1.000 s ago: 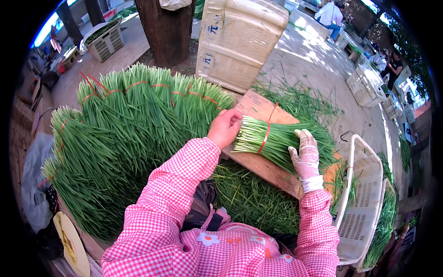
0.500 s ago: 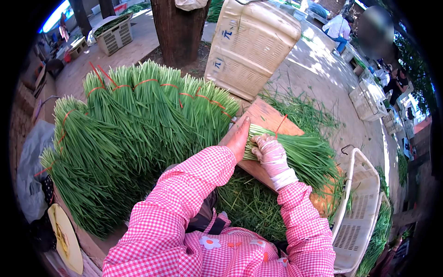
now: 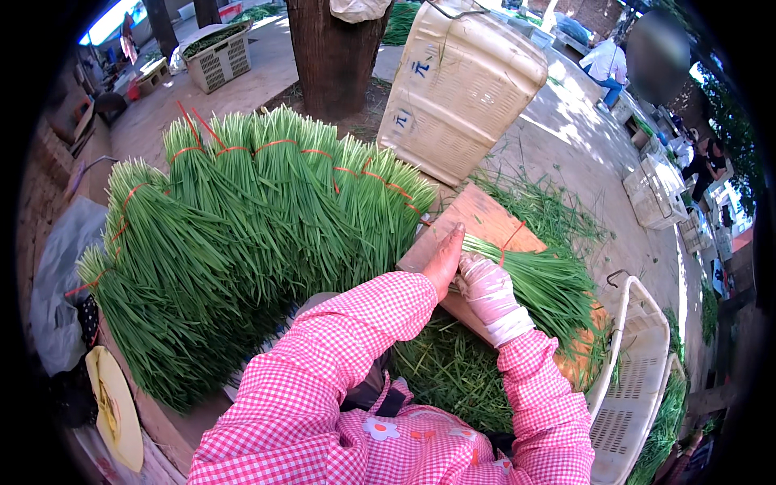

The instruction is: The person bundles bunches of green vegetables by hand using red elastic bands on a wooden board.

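A bunch of garlic chives (image 3: 546,284) lies across a slanting wooden board (image 3: 495,217), its pale stem ends toward my left. Round the stems runs a red tie (image 3: 511,238) with one loose end sticking up. My left hand (image 3: 444,263), bare, stands flat with fingers stretched against the stem ends. Wearing a whitish thin glove, my right hand (image 3: 486,289) is closed round the stems close to my left palm; its fingertips are partly hidden. Several tied chive bunches (image 3: 267,190) stand packed side by side to the left, pale ends up.
A cream plastic crate (image 3: 461,89) leans beyond the board beside a tree trunk (image 3: 335,61). Another crate (image 3: 630,388) stands at right. Loose chive leaves (image 3: 453,376) lie below the board. A straw-coloured hat (image 3: 115,408) is at lower left. People sit far right.
My right hand has come closer to my left palm along the stems, covering more of the pale ends. The whole view has shifted slightly, so the surroundings sit farther right.
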Motion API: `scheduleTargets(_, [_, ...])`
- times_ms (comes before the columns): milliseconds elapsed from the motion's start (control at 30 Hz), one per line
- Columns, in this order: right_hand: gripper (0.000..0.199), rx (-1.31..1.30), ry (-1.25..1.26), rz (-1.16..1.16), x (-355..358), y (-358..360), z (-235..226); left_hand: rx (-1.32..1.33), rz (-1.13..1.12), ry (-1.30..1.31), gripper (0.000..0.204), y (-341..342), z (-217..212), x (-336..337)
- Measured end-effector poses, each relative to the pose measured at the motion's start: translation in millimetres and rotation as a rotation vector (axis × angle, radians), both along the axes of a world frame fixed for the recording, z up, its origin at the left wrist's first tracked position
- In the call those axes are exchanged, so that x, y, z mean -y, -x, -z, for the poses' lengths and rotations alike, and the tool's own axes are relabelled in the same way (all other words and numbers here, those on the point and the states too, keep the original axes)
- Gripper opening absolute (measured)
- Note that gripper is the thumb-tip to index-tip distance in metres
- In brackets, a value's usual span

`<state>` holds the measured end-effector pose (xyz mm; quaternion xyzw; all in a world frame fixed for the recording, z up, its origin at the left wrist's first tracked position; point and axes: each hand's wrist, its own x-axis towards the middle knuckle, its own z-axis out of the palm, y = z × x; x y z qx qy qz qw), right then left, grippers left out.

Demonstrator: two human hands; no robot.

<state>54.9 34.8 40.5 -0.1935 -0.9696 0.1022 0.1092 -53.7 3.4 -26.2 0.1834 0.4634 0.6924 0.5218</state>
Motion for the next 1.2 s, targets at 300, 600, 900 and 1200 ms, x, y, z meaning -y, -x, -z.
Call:
scheduleTargets(300, [0.012,-0.036,-0.156,-0.019,0.9,4.5,3.8,0.156,-0.035,-0.016,0.074,-2.6,-4.0,1.5])
scheduleTargets(600, [0.011,-0.114,-0.092,-0.066,-2.5,6.1,1.4,0.191,-0.091,-0.006,0.077,-7.2,-20.1,10.7])
scheduleTargets(900, [0.013,-0.218,-0.112,-0.010,0.4,19.6,29.9,0.410,-0.036,-0.032,0.080,-5.6,-9.9,10.7])
scheduleTargets(1200, [0.027,-0.156,-0.075,-0.056,-39.1,-5.1,-23.9,0.197,-0.085,-0.056,0.063,-7.3,-18.1,9.3])
